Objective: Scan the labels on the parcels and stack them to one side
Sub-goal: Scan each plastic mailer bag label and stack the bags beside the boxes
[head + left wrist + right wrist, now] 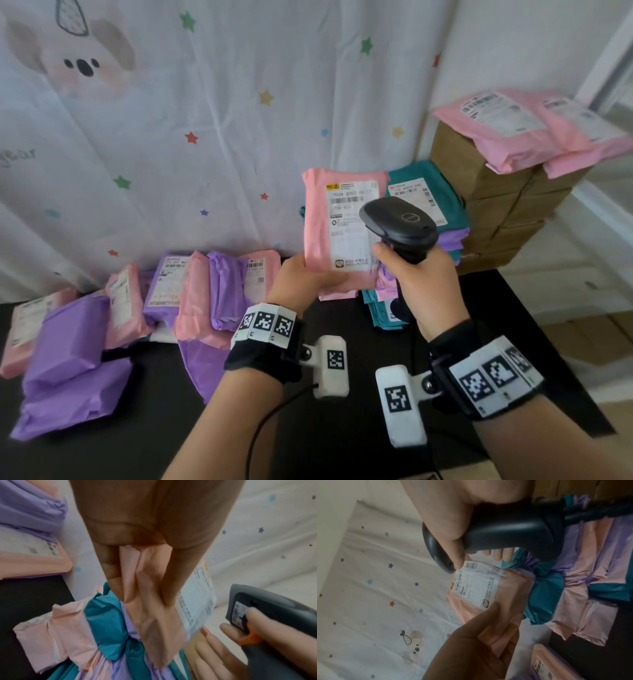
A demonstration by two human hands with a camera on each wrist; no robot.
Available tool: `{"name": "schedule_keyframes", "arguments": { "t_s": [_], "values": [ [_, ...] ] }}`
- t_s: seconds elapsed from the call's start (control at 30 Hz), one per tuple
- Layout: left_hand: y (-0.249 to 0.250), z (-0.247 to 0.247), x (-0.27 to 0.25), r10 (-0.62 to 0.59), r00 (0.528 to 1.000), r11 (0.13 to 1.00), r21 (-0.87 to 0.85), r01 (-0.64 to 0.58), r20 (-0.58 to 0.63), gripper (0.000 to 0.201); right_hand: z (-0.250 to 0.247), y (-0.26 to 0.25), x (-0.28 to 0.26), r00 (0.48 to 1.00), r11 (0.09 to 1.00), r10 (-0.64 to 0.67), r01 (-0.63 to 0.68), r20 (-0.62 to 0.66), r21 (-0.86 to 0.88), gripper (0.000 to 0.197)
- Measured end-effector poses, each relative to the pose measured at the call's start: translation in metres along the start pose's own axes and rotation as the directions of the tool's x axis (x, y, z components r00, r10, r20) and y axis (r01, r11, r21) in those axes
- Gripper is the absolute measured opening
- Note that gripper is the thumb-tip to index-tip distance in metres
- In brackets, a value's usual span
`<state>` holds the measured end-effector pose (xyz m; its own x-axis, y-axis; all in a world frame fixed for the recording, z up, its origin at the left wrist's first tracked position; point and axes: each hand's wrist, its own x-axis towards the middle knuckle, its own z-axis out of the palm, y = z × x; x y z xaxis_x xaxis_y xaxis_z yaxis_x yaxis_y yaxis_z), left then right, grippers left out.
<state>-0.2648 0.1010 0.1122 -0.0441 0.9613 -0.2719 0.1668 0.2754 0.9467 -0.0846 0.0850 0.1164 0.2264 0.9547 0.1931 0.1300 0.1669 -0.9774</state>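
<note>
My left hand (303, 279) grips the lower edge of a pink parcel (320, 219), held upright above the table with its white label (349, 219) facing me. The left wrist view has the same pink parcel (150, 601) pinched between thumb and fingers. My right hand (419, 284) holds a black barcode scanner (402, 219) by its handle, the head right in front of the label. In the right wrist view the scanner (505, 534) hovers over the label (476, 582). A stack of teal, purple and pink parcels (442, 222) sits behind the scanner.
Pink and purple parcels (130, 308) lie jumbled along the left back of the black table (342, 445). Brown cardboard boxes (489, 192) at the back right carry more pink parcels (520, 126). A star-patterned white curtain (205, 120) hangs behind.
</note>
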Motion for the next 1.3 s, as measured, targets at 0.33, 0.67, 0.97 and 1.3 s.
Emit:
{"name": "schedule_keyframes", "arguments": {
  "t_s": [0.33,0.67,0.97,1.3],
  "values": [
    [0.007,-0.021,0.01,0.127,0.965,0.984,0.152,-0.093,-0.231,0.038,0.025,-0.009,-0.002,0.995,0.996,0.084,-0.085,0.054,0.012,0.017],
    [0.004,-0.022,0.015,0.135,0.955,0.979,0.183,-0.087,-0.264,0.037,0.027,-0.013,-0.002,0.992,0.994,0.105,-0.104,0.074,-0.011,0.014],
    [0.003,-0.016,0.017,0.144,0.952,0.974,0.208,-0.089,-0.27,0.028,0.019,-0.019,-0.004,0.993,0.996,0.089,-0.09,0.072,0.001,0.007],
    [0.041,0.015,0.016,0.21,0.953,0.97,0.172,-0.174,-0.219,0.027,-0.017,-0.019,0.003,0.999,0.997,0.039,-0.039,0.003,0.07,0.006]
  ]
}}
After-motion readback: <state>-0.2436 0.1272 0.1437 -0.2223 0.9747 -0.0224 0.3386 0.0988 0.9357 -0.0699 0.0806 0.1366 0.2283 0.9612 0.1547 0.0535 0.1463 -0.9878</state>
